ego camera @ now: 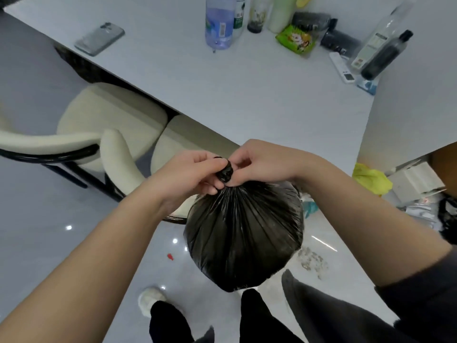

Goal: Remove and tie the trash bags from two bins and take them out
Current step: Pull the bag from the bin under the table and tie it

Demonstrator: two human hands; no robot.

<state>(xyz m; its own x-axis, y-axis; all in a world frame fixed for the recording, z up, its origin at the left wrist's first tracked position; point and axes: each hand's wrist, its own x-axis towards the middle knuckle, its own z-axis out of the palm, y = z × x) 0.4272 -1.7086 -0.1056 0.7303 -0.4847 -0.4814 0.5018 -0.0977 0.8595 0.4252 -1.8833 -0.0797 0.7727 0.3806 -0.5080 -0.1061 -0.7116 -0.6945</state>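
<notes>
Black glossy plastic trash bag [243, 233], full and rounded, is recorded out of any bin, in front of the person's legs and above the pale grey polished floor [49, 194], just off the near edge of the white table [222, 82]. Whether its base rests on the floor cannot be told, since the underside is hidden. The film is drawn into tight pleats that all run up to a single point, so the load is judged to be carried from above. The long axis is therefore taken as upright, from the gathered top down to the bulging body.

The bare left hand [190, 174] and the bare right hand [262, 164] are met directly over the bag's top, one on each side and at like height. Neither is judged nearer than the other.

A small black knotted bunch of bag film [224, 173] is found between them, immediately above the pleats. It is pinched from the left by the curled left fingers [210, 164] and from the right by the curled right fingers [238, 163]. Both sets are closed on it, and neither hand is free.

The tying step is judged nearly done on this bag. Any final tightening would call for the two hands to be drawn apart sideways, across the upright axis. For carrying, the neck below the knot would be taken in one hand.
</notes>
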